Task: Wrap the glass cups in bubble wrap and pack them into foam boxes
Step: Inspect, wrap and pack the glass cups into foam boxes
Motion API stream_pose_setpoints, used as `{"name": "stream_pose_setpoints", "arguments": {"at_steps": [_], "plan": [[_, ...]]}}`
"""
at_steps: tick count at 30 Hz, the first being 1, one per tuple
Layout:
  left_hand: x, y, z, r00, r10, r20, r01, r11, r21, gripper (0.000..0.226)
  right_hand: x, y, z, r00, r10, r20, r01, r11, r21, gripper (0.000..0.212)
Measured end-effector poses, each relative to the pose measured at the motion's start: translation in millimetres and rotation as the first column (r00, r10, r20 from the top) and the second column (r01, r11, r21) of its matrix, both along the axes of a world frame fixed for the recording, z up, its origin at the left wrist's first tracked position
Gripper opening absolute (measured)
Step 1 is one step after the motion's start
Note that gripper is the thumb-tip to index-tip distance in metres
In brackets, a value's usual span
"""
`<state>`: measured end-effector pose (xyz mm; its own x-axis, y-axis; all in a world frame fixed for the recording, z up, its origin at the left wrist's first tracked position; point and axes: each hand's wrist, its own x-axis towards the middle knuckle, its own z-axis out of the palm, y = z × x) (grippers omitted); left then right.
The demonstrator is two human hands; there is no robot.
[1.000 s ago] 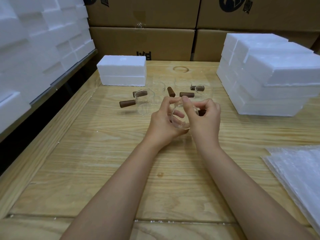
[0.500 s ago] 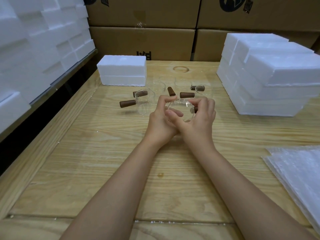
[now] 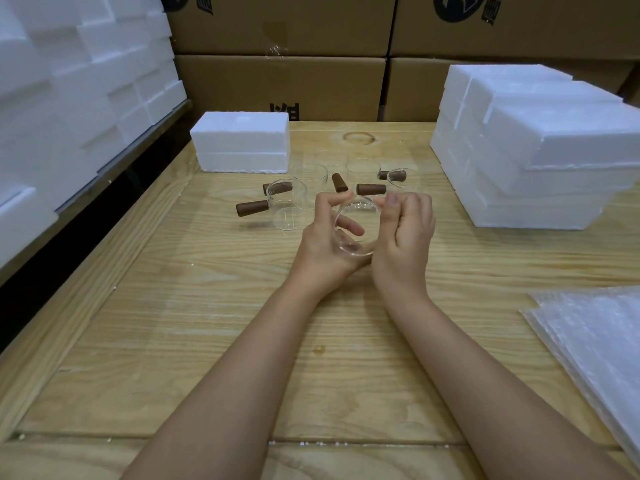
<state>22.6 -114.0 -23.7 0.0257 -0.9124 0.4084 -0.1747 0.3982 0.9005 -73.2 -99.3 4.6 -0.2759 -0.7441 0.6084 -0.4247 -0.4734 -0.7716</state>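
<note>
I hold one clear glass cup (image 3: 356, 220) above the wooden table, tilted so its mouth faces me. My left hand (image 3: 325, 244) grips it from the left, with fingers showing through the glass. My right hand (image 3: 405, 237) curls round its right side, and the cup's handle is hidden. Behind my hands stand several more glass cups with brown wooden handles (image 3: 287, 206). A closed white foam box (image 3: 242, 143) sits at the back left. Sheets of bubble wrap (image 3: 595, 341) lie at the right edge.
A stack of white foam boxes (image 3: 540, 143) fills the back right of the wooden table (image 3: 173, 341). More foam pieces (image 3: 69, 81) are piled on a shelf to the left. Cardboard cartons (image 3: 277, 81) form a wall behind the table.
Both hands have turned the cup between them; its mouth now tilts toward me. The hands stayed in nearly the same spot.
</note>
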Motion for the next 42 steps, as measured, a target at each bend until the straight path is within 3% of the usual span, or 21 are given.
{"name": "stream_pose_setpoints", "arguments": {"at_steps": [6, 9, 14, 18, 22, 24, 26, 31, 35, 39, 42], "plan": [[2.9, 0.1, -1.6, 0.996, 0.055, 0.071, -0.052, 0.998, -0.039, 0.062, 0.9, 2.2, -3.4, 1.0, 0.02, -0.011, -0.02, 0.999, 0.036, 0.047], [3.7, -1.8, -1.4, 0.984, 0.108, 0.142, -0.106, 0.994, -0.024, 0.059, 2.4, 3.6, -2.5, 0.995, 0.006, -0.103, -0.004, 1.0, 0.017, 0.064], [1.7, 1.3, 1.6, 0.995, 0.078, -0.061, -0.076, 0.997, 0.031, 0.062, 3.8, 4.4, -10.7, 0.971, 0.112, -0.212, -0.119, 0.993, -0.023, 0.082], [3.2, 1.3, 1.3, 0.994, 0.07, -0.084, -0.071, 0.997, -0.007, 0.064, 3.8, 4.5, -13.6, 0.973, 0.187, -0.136, -0.198, 0.978, -0.072, 0.075], [3.7, 2.0, 0.7, 0.995, 0.048, -0.093, -0.054, 0.997, -0.058, 0.07, 1.9, 5.4, -4.1, 0.974, 0.098, 0.204, -0.076, 0.991, -0.114, 0.057], [3.6, 1.2, -0.5, 0.995, 0.035, -0.094, -0.041, 0.997, -0.059, 0.073, -4.8, 0.0, 0.2, 0.926, 0.058, 0.372, -0.049, 0.998, -0.033, 0.034], [3.5, 1.6, -0.6, 0.996, 0.028, -0.085, -0.034, 0.997, -0.071, 0.074, -12.4, -6.7, 0.8, 0.899, 0.033, 0.436, -0.054, 0.998, 0.038, 0.005], [2.3, 3.1, 5.8, 0.999, 0.003, -0.053, -0.009, 0.993, -0.114, 0.081, -17.1, -12.5, -2.0, 0.897, 0.08, 0.434, -0.132, 0.987, 0.091, 0.013], [6.5, 4.7, 6.4, 0.98, -0.178, -0.082, 0.179, 0.984, -0.003, 0.121, -18.5, -11.5, 0.0, 0.942, 0.052, 0.332, -0.061, 0.998, 0.018, 0.013], [8.1, 4.0, 9.7, 0.911, -0.258, -0.322, 0.323, 0.932, 0.165, 0.131, -20.6, -8.6, 2.1, 0.961, 0.073, 0.268, -0.052, 0.995, -0.085, 0.015], [9.3, 2.2, 18.5, 0.853, -0.217, -0.474, 0.374, 0.889, 0.266, 0.118, -17.4, -6.6, 0.9, 0.967, 0.115, 0.229, -0.085, 0.987, -0.136, 0.02]]}}
